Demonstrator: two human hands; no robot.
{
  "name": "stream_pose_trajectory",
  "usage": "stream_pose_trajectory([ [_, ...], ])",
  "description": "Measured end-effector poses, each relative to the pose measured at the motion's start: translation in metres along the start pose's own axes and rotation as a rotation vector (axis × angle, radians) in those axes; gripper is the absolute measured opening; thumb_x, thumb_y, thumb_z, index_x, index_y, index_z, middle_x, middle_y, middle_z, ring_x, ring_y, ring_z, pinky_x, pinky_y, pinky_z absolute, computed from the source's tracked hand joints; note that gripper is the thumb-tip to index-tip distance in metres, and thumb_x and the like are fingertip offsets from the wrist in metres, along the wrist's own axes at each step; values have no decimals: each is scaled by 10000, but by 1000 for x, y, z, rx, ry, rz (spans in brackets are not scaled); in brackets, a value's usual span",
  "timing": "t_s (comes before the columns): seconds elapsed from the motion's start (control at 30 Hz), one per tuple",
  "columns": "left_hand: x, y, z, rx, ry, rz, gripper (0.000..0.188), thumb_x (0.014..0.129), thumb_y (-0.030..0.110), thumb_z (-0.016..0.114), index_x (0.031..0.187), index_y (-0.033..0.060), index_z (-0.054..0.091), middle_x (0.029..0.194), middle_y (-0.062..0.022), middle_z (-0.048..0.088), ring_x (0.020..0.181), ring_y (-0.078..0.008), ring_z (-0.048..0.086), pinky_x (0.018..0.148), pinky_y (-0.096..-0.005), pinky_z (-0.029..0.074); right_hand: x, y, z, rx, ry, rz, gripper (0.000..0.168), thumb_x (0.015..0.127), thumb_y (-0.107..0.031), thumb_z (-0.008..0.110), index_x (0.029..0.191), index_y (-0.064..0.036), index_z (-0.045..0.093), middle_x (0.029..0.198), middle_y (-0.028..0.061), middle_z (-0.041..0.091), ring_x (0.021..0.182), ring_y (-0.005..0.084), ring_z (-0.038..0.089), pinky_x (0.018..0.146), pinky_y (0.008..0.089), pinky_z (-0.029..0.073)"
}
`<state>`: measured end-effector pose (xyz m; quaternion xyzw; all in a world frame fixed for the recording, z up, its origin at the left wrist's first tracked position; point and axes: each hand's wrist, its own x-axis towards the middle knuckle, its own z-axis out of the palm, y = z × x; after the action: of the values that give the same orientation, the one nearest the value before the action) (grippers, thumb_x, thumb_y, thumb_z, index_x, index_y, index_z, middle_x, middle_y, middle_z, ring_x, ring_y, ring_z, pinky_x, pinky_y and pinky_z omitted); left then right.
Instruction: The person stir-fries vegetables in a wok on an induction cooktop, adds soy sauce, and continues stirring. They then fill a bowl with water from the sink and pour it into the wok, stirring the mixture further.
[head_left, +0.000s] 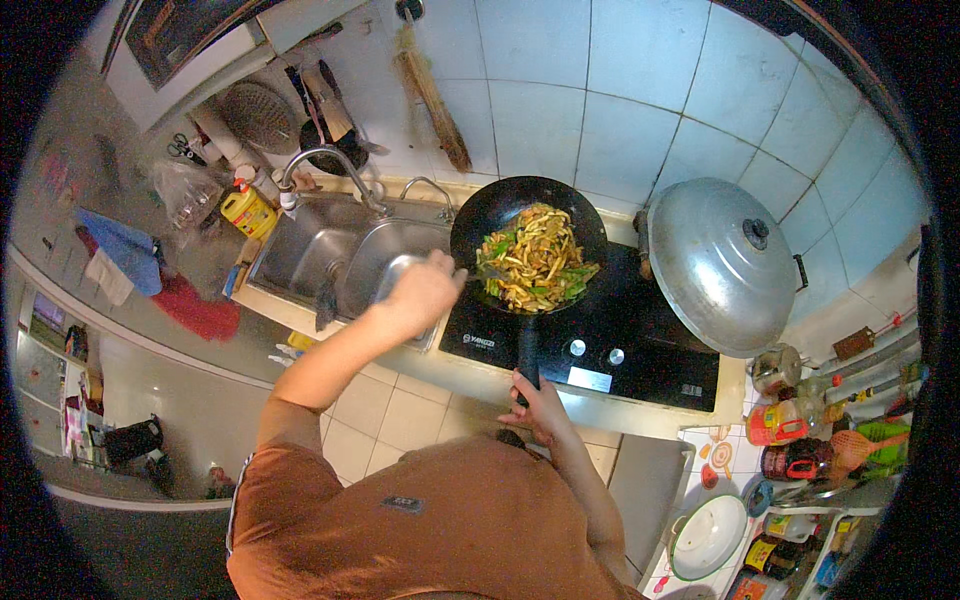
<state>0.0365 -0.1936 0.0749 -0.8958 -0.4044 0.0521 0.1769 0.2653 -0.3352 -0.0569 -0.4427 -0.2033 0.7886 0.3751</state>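
Note:
A black wok (469, 217) sits on the left part of the black glass cooktop (660, 375). Stir-fried food (534, 259), pale strips with green pieces, lies heaped in it. At the wok's left rim, my left hand (424, 296) is closed around a cooking utensil (480, 275); its dark end reaches into the food, and its shape is mostly hidden. My right hand (536, 405) grips the black wok handle (529, 345), which points toward my body.
A large domed metal lid (720, 262) leans upright at the cooktop's right. Left of the wok is a double steel sink (315, 255) with a tap (334, 154). Jars and bottles (780, 424) and an enamel basin (709, 536) stand on the right. A yellow bottle (249, 211) is beside the sink.

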Motion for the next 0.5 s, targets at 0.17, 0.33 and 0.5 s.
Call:
stream_pose_trajectory([
  [0.17,12,19,63,-100,113,-81,324,864,109,529,1174,72,615,892,-153,583,812,-295,611,560,-382,538,1,3,4,-22,10,-2,254,946,-323,606,1005,-110,482,768,-25,493,500,66,443,682,438,602],
  [0.33,3,0,-1,-267,-134,-187,448,865,145,579,1312,145,554,994,-171,572,796,-348,646,650,-429,547,-1,-3,2,3,21,-24,256,940,-322,614,999,-109,485,772,-23,498,519,71,455,676,439,605],
  [0.5,10,14,35,-268,-32,-260,432,907,116,516,1339,111,515,972,-188,564,740,-367,640,615,-455,542,0,1,3,5,26,-9,251,941,-313,615,1018,-109,491,785,-20,497,531,80,458,683,444,605],
])
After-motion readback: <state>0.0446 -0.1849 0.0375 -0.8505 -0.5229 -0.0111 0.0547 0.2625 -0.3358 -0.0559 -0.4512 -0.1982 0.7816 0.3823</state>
